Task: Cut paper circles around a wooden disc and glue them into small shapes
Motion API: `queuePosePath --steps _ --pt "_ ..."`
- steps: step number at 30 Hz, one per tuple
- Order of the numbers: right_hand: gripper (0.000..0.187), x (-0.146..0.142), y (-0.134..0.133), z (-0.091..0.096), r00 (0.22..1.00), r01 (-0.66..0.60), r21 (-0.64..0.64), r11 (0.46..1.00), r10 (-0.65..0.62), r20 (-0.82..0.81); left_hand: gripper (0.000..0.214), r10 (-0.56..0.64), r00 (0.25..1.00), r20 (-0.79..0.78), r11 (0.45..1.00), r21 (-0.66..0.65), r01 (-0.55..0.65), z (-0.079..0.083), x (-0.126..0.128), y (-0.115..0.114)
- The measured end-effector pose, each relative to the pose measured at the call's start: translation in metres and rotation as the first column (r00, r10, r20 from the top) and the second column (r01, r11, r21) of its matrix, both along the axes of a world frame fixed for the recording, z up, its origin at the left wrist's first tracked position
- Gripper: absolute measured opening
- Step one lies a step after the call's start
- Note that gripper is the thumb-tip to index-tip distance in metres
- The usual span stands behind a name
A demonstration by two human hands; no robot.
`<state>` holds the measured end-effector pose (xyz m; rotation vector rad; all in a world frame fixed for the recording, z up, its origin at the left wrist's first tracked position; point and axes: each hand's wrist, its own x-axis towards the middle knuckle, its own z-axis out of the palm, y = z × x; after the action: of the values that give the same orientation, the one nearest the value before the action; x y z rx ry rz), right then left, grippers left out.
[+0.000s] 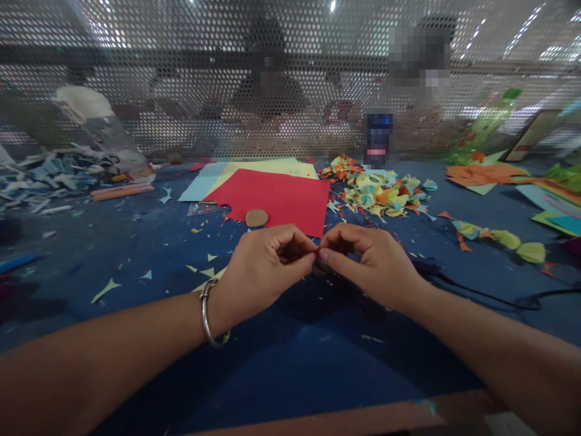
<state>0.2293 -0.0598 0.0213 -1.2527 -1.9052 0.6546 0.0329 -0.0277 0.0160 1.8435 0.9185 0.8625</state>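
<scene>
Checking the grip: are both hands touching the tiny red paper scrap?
Touching. Head view: left hand and right hand pinch the tiny red paper scrap between fingertips.

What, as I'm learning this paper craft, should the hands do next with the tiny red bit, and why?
Probably tighten both pinches before anything else. The left hand and right hand meet fingertip to fingertip on a tiny red piece, mostly hidden, above the blue table, where cut scraps lie; a loose hold could lose it among them.
</scene>
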Motion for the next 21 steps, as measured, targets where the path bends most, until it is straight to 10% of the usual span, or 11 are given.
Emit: queuePosePath --steps 8,21 --pt "0.011 -0.0010 -0.0007 0.0015 0.999 -0.003 -0.053 0.999 0.001 -0.043 0.021 -0.048 0.980 0.193 0.955 -0.279 0.101 -0.0031 0.0052 0.0053" --pt "0.013 -0.0009 0.0001 0.0018 0.989 -0.059 -0.166 0.984 0.035 -0.145 0.021 -0.122 0.983 0.140 0.987 -0.090 0.135 0.0027 0.0006 0.0007"
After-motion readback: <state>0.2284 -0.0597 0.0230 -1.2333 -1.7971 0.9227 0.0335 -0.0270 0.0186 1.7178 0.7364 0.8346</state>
